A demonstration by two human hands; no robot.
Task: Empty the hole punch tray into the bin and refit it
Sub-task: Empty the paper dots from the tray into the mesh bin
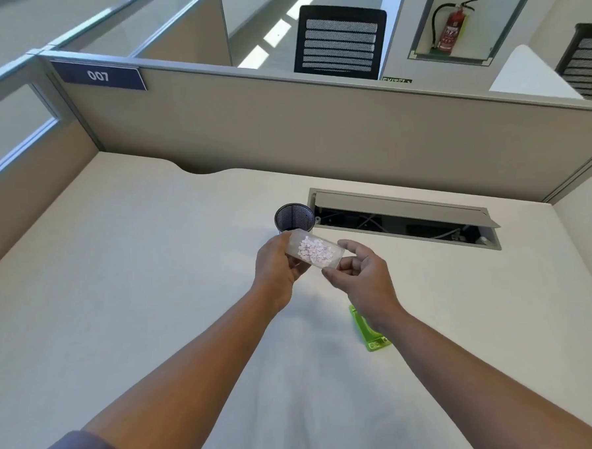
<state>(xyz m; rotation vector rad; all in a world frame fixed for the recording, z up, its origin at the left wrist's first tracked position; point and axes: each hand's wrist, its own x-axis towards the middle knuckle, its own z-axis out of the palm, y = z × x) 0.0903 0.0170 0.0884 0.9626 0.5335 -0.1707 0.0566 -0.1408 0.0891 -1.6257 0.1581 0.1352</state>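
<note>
Tray [315, 251]: clear plastic, oblong, held above the desk [126, 284] at frame centre, open side up, tilted slightly. Contents: a loose heap of pale paper dots [312, 250], bunched toward the middle.

Left hand [278, 270]: clamped on the tray's 9 o'clock end, thumb on top, fingers beneath.

Right hand [364, 277]: at the tray's 4 o'clock end, thumb and forefinger pinched near its corner; contact likely, firm clamping impossible to tell.

Bin [294, 218]: small, dark mesh, round, upright on the desk at 12 o'clock of the tray, just behind it; near rim partly hidden by the tray's far edge.

Hole punch [370, 330]: green, lying on the desk at 5 o'clock of the tray, partly hidden under the right wrist, well apart from the bin.

Cable hatch [404, 218]: recessed in the desk at 2 o'clock of the tray, lid propped open, wires visible inside.

Partition [317, 127]: beige, along the desk's far edge, bearing a blue plate [99, 76] marked 007 at 10 o'clock.

Beyond the partition: black mesh chair [340, 43] at 12 o'clock; red fire extinguisher [452, 27] at 1 o'clock.
</note>
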